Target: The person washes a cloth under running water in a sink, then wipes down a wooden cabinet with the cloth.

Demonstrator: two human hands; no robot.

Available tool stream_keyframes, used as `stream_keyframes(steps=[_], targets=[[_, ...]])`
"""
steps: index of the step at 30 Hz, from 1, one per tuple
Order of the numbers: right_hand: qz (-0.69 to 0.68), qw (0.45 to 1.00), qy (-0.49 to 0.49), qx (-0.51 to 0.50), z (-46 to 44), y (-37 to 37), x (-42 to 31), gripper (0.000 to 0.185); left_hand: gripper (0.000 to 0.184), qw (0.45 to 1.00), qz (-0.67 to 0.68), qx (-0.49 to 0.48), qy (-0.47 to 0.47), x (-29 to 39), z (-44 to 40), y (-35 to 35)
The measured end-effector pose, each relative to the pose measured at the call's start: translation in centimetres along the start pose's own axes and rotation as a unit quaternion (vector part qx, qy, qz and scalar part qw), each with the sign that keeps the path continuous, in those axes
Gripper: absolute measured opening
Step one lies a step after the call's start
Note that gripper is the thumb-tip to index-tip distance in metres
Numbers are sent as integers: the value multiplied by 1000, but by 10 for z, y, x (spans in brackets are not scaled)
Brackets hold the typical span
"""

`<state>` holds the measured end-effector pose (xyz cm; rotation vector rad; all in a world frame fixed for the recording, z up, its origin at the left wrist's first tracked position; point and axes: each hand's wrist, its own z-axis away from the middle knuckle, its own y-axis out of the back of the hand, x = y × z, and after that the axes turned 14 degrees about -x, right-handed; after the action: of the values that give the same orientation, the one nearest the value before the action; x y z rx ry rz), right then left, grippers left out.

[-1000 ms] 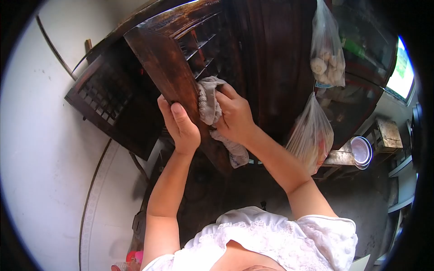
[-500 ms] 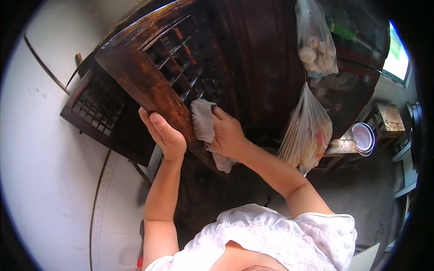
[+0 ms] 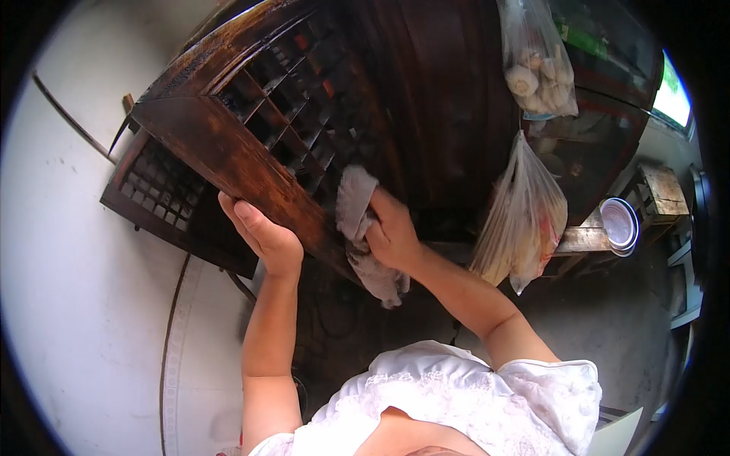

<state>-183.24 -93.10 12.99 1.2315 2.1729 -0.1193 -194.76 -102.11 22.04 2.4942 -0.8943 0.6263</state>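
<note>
- Beside the lower part of the dark wooden door, the grey cloth was bunched in the closed right hand, its loose end hanging below.
- The left hand lay unfolded against the door's edge, thumb raised, apart from the right.
- The gap between the hands had just widened, the cloth shifting from the edge towards the lattice side.
- That left more worn edge uncovered, so wiping seemed to have paused there; cloth-to-wood contact was unclear.

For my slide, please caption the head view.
Left hand against a lattice door, right hand holding a cloth.
</note>
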Motion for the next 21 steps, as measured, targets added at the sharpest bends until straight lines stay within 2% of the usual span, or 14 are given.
stream_keyframes(steps=[3,7,9,10,12,14,16,17,18,19,20,21], targets=[[52,994,-69,-69,-49,21,-28,34,54,999,-30,-8,-36,4,-1,-4],[103,979,-113,-134,-46,13,-20,34,55,998,59,7,27,-3,1,1],[-102,992,-63,-44,-36,3,-3,33,56,1000,-15,-1,-14,3,1,-3],[-103,992,-60,-45,-39,7,-6,33,56,1000,-17,1,-16,4,0,-4],[-267,949,-160,-55,-47,23,-21,38,45,998,36,-1,-44,5,1,-7],[-244,952,-169,-77,-55,29,-26,33,46,998,49,6,-43,6,-1,-9],[-87,984,-98,-121,-55,24,-27,25,46,997,58,13,-38,7,0,-8],[-155,976,-107,-111,-51,20,-24,25,50,998,40,16,-34,4,-1,-7],[-154,976,-104,-111,-44,17,-19,25,55,999,22,20,-32,2,-2,-6],[-292,935,-188,-73,-38,17,-17,27,55,999,22,21,-34,-1,-2,-5],[-422,865,-269,-34,-32,18,-14,29,55,999,15,9,-37,-4,-2,-2],[-422,865,-269,-34,-30,19,-10,29,54,999,7,-2,-39,-6,-1,0]])
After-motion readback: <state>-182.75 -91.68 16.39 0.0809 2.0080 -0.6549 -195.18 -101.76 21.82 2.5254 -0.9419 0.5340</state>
